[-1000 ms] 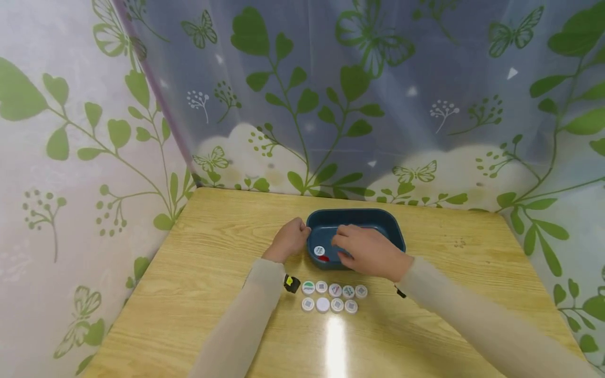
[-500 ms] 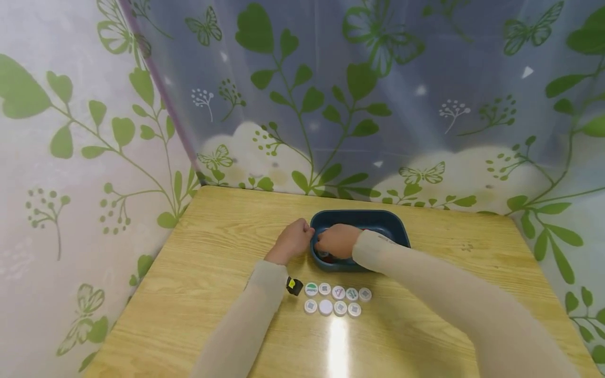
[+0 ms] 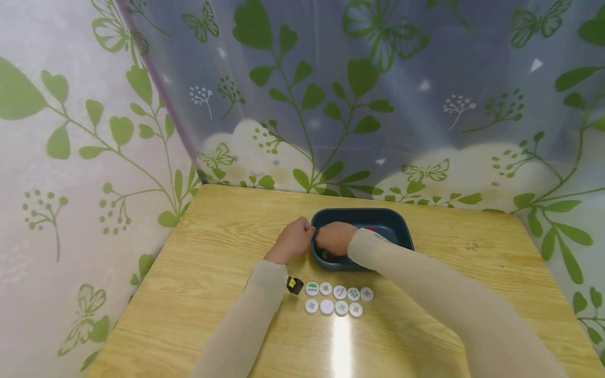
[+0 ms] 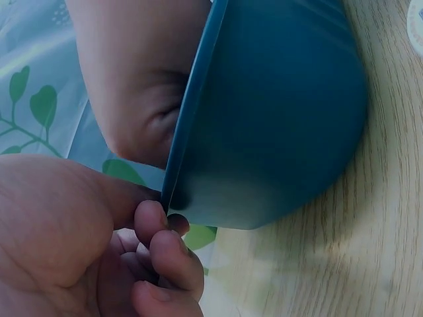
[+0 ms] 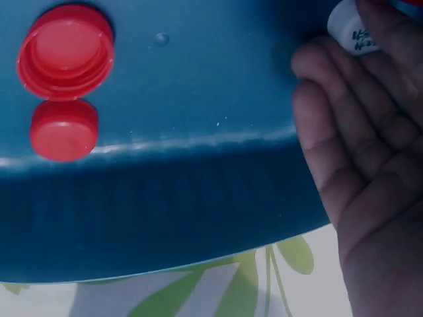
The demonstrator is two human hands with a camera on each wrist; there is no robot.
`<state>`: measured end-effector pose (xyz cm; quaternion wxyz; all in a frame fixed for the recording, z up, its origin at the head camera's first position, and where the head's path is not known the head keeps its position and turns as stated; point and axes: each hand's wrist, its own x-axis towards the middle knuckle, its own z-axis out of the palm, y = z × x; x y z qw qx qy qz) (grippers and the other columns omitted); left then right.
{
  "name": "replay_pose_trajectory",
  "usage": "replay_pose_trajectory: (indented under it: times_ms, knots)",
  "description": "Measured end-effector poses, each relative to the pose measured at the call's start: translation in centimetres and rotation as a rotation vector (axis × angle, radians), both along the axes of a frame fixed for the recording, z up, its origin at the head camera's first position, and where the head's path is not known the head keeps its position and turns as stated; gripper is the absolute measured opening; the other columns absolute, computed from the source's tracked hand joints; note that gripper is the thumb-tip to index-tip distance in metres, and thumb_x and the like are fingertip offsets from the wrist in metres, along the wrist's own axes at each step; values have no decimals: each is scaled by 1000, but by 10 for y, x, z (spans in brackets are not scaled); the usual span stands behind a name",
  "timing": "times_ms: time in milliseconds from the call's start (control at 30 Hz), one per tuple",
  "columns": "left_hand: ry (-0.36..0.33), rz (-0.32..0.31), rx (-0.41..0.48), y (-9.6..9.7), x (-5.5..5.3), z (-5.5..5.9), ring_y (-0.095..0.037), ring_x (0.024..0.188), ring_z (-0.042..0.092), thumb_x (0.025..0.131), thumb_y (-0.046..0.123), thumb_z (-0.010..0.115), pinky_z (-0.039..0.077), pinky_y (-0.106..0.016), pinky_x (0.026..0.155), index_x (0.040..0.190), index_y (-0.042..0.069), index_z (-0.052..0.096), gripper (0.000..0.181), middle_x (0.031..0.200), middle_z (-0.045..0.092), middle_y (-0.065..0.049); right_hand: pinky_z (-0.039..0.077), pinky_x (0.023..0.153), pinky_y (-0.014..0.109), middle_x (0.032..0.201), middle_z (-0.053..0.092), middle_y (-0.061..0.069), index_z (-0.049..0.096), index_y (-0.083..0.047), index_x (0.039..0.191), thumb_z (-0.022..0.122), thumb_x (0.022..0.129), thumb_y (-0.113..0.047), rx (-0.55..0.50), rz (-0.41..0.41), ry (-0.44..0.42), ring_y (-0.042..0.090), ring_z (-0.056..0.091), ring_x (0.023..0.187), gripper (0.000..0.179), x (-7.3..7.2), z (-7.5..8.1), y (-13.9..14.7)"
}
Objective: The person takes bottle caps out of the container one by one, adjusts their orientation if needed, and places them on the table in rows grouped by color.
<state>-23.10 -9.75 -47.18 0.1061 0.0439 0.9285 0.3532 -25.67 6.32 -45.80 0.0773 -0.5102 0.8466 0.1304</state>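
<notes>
**At the blue tub's left end, the left hand grips the rim and the right hand dips inside**

Head view: the blue tub (image 3: 398, 227) stands near the middle of the tabletop's (image 3: 189, 294) far edge. The left hand (image 3: 294, 239) meets its left end, thumb uppermost, fingers curled in. The right hand (image 3: 336, 239) is bent down into the tub's left half, fingertips hidden, its sleeve (image 3: 425, 283) slanting in from the tabletop's right side. On the near side of the tub lie two rows of white caps (image 3: 340, 292), five in the far row, four in the near one.

Left wrist view: thumb and forefinger pinch the rim, the other fingers curling below; part of the right hand shows beyond it.

Right wrist view: the right hand, palm showing, pinches a printed white cap (image 5: 345, 26) between thumb and fingertips. Well apart, a larger red cap (image 5: 66, 53), hollow side showing, and a smaller red cap (image 5: 64, 130) lie together in the tub.
</notes>
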Motion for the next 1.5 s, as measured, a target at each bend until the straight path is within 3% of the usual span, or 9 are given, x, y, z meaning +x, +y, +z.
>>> replay_pose_trajectory:
  times_ms: [300, 667, 1033, 1300, 1400, 1500]
  knots:
    - [21, -46, -64, 1, 1, 4, -21, 70, 51, 111, 26, 48, 40, -32, 64, 94, 9, 54, 25, 80, 52, -5, 60, 77, 36, 90, 74, 7, 76, -10, 98, 66, 101, -7, 138, -69, 22, 22, 72, 81, 11, 10, 11, -13]
    - [4, -49, -95, -7, 1, 7, -21, 69, 49, 112, 24, 45, 39, -33, 63, 94, 8, 52, 25, 81, 50, -6, 60, 82, 37, 96, 75, 6, 76, -10, 103, 62, 104, -9, 125, -197, -10, 21, 73, 88, 14, 2, 0, -28]
    - [-15, -23, -57, -6, 3, 3, -21, 69, 49, 112, 26, 45, 39, -33, 63, 95, 8, 53, 26, 82, 52, -7, 60, 80, 37, 96, 75, 6, 74, -10, 102, 61, 104, -10, 94, -189, 18, 22, 73, 86, 14, 7, 2, -26]
    - [-7, -5, -98, 1, 3, 5, -21, 71, 52, 111, 25, 48, 40, -33, 65, 97, 7, 56, 25, 84, 55, -7, 60, 78, 38, 90, 74, 4, 74, -13, 90, 69, 99, -14, 75, -139, -17, 20, 72, 82, 11, -7, -8, -6]
    - [-14, -8, -125, 5, 3, 6, -21, 71, 53, 111, 25, 47, 41, -33, 64, 98, 6, 57, 25, 84, 55, -7, 57, 77, 38, 89, 71, 2, 71, -14, 92, 72, 97, -20, -4, -203, -73, 18, 68, 79, 8, -9, 6, 8]
    - [-14, 6, -124, 9, 3, 7, -22, 73, 53, 111, 26, 47, 41, -34, 66, 100, 6, 57, 25, 85, 56, -7, 53, 72, 37, 89, 65, 0, 68, -14, 99, 75, 96, -22, -156, -260, -101, 16, 61, 76, 10, 4, 35, 28]
